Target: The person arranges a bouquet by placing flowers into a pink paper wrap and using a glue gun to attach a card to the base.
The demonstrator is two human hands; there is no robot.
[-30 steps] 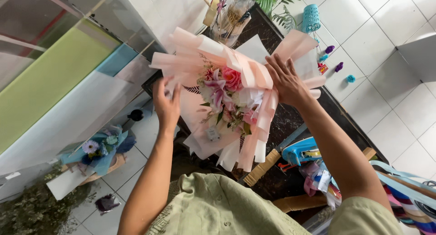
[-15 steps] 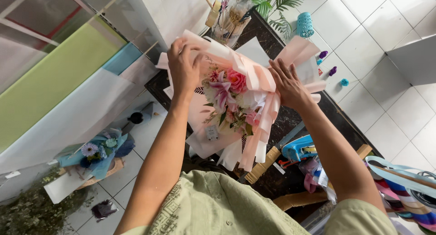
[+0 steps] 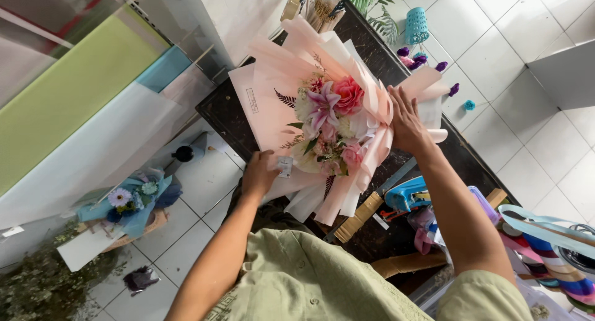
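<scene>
bouquet: pink-wrapped bouquet [image 3: 334,123] lies on the dark table [image 3: 226,119], flowers up, fanned paper toward the far end, narrow stem end toward the person.
long axis: runs roughly from the near table edge, by the person's chest, up and away toward the wall; tilted a bit left to right.
left hand: left hand [image 3: 259,174] at the lower left edge of the wrap, near the stem end, fingers curled onto the paper; looks like a light pinch or press, can't tell how firm.
right hand: right hand [image 3: 406,124] flat and open on the right side of the wrap, fingers spread, pressing the folded paper, not closed round anything.
which is nearer: both touch the wrap; left sits closer to the stem end, right closer to the wide mid part. bouquet lies between the two hands.
tag: small white tag [image 3: 285,167] w/ dark print, rectangular, on the wrap just beside the left hand's fingers.
sticker: thin white label strip [image 3: 251,100] on the left flap of the pink paper.
other bits: blue tape dispenser [image 3: 406,194] near the right forearm; teal perforated cup [image 3: 417,25] at the far end; ribbon rolls [image 3: 551,259] at right; blue-wrapped bouquet [image 3: 127,200] down on the floor, well apart.
</scene>
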